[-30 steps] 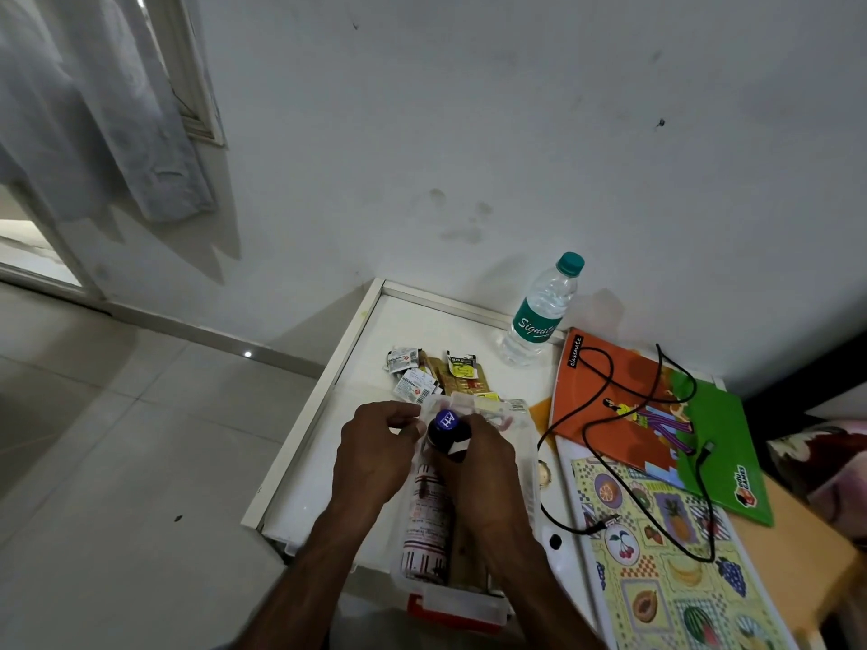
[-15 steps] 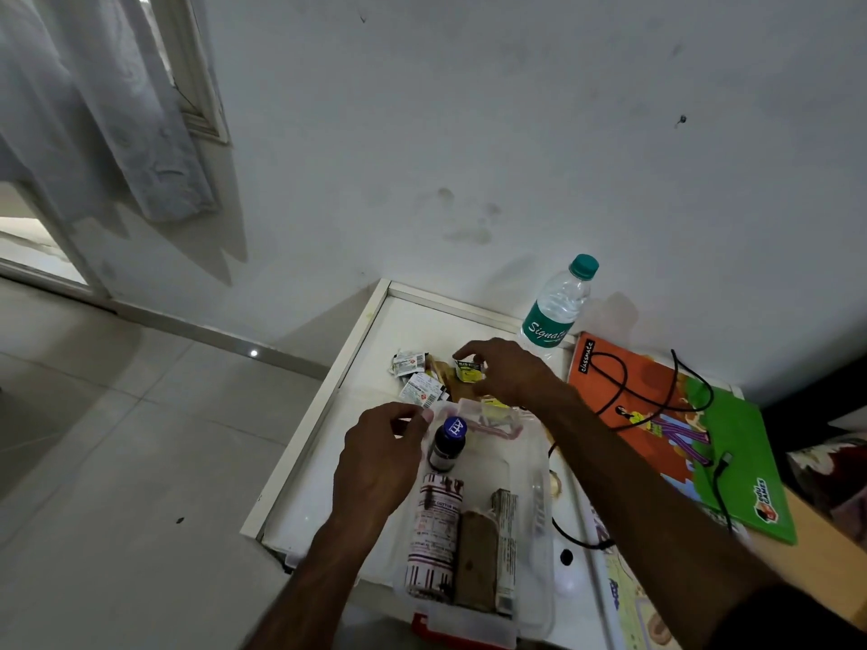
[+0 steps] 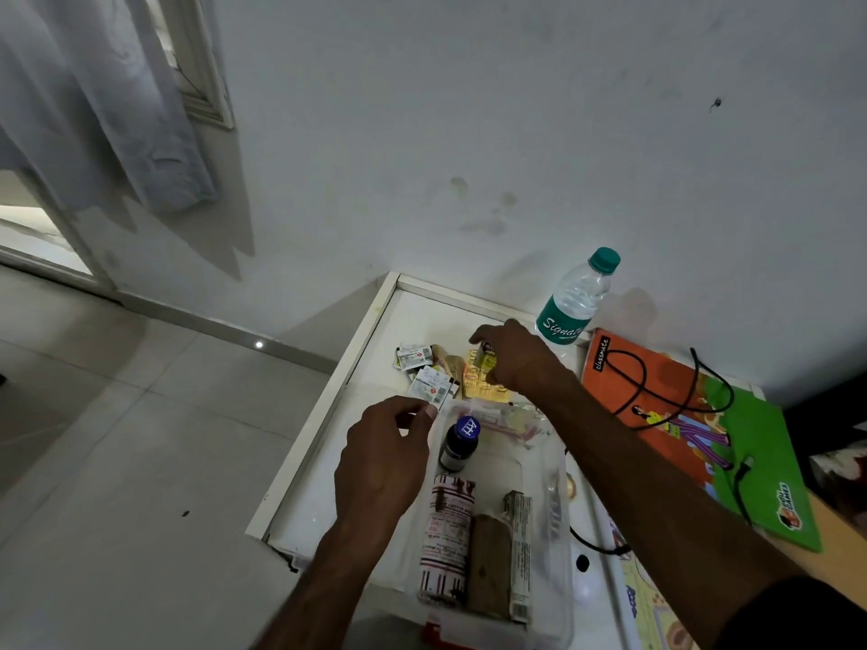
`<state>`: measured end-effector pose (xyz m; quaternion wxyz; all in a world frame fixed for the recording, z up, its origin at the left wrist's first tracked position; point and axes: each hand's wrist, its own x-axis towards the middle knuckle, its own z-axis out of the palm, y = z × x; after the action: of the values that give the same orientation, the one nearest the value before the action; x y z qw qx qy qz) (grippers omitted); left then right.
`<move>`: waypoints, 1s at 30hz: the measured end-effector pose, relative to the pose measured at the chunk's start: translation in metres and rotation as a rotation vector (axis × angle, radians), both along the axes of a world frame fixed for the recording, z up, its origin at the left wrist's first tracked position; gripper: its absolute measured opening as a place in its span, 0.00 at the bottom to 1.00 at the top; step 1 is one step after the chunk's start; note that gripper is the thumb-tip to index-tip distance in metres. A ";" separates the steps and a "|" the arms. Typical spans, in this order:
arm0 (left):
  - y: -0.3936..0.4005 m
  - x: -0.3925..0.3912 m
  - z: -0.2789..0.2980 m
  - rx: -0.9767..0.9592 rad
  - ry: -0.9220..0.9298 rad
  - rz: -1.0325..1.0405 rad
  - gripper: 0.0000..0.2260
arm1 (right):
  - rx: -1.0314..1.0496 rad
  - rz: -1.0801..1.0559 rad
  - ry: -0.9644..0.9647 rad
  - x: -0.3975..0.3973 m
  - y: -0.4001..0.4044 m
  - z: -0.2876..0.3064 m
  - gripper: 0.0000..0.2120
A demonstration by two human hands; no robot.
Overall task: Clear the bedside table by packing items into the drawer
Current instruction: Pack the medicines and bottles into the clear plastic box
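Note:
A white drawer [image 3: 363, 335] stands open below me. In it sits a clear plastic container [image 3: 560, 513] holding a small dark bottle with a blue cap [image 3: 460, 442], a red-and-white labelled roll [image 3: 448, 541] and a brown roll [image 3: 490, 565]. Loose sachets [image 3: 424, 368] lie beyond the container. My right hand [image 3: 516, 356] pinches a small yellow sachet [image 3: 485, 361] at the far end. My left hand [image 3: 384, 457] has thumb and forefinger closed on the container's far-left corner.
A green-capped water bottle [image 3: 574, 302] stands by the wall. An orange and green book [image 3: 680, 429] with a black cable [image 3: 657, 368] on it lies to the right, above a picture mat [image 3: 657, 612]. Tiled floor and a curtain [image 3: 94, 110] are to the left.
My right hand let go of the dark bottle, reached away to the sachets and closed on the yellow one. My left hand stayed at the container's corner.

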<state>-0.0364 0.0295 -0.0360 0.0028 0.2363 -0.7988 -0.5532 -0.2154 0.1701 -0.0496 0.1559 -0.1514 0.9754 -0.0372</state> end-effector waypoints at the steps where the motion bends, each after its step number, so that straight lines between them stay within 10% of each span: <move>1: 0.000 0.000 0.000 -0.001 0.005 0.003 0.12 | -0.054 -0.014 -0.006 -0.002 -0.001 0.007 0.36; 15: -0.002 -0.004 -0.001 0.034 0.115 0.066 0.10 | -0.572 -0.211 0.101 0.016 0.018 0.051 0.26; 26: 0.000 -0.011 0.021 0.921 0.168 0.018 0.19 | -0.895 0.254 0.289 0.108 0.027 0.080 0.08; 30: -0.001 -0.008 0.017 0.856 0.280 0.089 0.08 | -0.839 0.381 0.095 0.096 0.047 0.079 0.14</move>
<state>-0.0447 0.0287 -0.0190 0.0364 0.1731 -0.4792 -0.8597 -0.1195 0.2171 0.0291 0.0406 -0.3797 0.8369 -0.3921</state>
